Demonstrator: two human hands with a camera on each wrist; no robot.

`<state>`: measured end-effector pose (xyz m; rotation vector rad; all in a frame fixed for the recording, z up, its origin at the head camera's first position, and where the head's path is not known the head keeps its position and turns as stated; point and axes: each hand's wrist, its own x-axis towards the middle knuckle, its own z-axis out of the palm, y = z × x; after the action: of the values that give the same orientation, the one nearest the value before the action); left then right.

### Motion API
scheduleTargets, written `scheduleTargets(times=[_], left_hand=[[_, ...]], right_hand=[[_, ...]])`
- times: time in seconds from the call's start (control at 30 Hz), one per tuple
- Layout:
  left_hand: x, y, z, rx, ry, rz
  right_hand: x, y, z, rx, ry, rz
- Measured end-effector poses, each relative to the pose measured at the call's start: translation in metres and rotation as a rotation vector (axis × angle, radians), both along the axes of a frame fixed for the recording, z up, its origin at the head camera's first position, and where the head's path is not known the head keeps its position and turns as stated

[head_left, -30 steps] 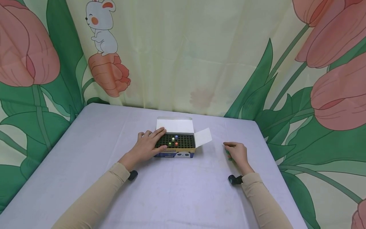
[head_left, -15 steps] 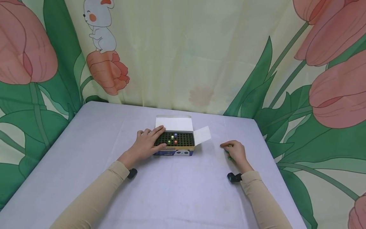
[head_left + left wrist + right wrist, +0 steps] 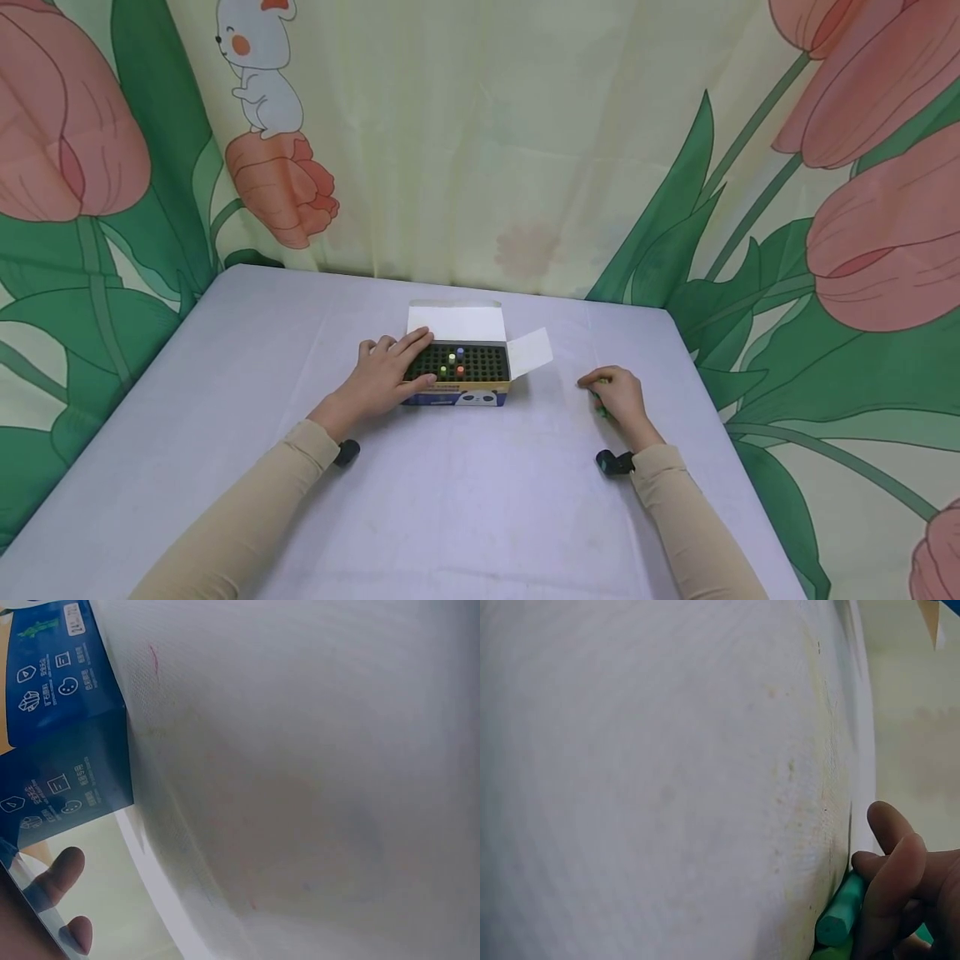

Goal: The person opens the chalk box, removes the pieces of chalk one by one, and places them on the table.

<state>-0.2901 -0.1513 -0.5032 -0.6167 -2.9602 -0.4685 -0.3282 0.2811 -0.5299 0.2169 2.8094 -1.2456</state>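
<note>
Your right hand (image 3: pixel 618 397) curls over green chalk sticks (image 3: pixel 841 909) on the table (image 3: pixel 480 500), hiding most of them. Your left hand (image 3: pixel 382 379) lies flat, fingers relaxed, on the open chalk box's (image 3: pixel 459 392) left end, covering those holes.

A box (image 3: pixel 459 375) is sitting mid-table (image 3: pixel 465 500), a curtain (image 3: pixel 480 150) hanging behind. The left hand (image 3: pixel 382 379) is resting on its left end; the right hand (image 3: pixel 618 396) is lying well to its right, gripping chalk (image 3: pixel 840 911).
</note>
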Motion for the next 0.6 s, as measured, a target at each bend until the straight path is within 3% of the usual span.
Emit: scheduleTargets(times=[0.4, 0.6], left_hand=[[0.0005, 0.0008, -0.0019, -0.018, -0.004, -0.001], [0.0009, -0.0002, 0.0013, -0.018, 0.008, 0.001]], right_hand=[[0.0049, 0.0007, 0.0032, -0.022, -0.05, -0.028], [0.0038, -0.0017, 0.0077, -0.083, -0.086, -0.078]])
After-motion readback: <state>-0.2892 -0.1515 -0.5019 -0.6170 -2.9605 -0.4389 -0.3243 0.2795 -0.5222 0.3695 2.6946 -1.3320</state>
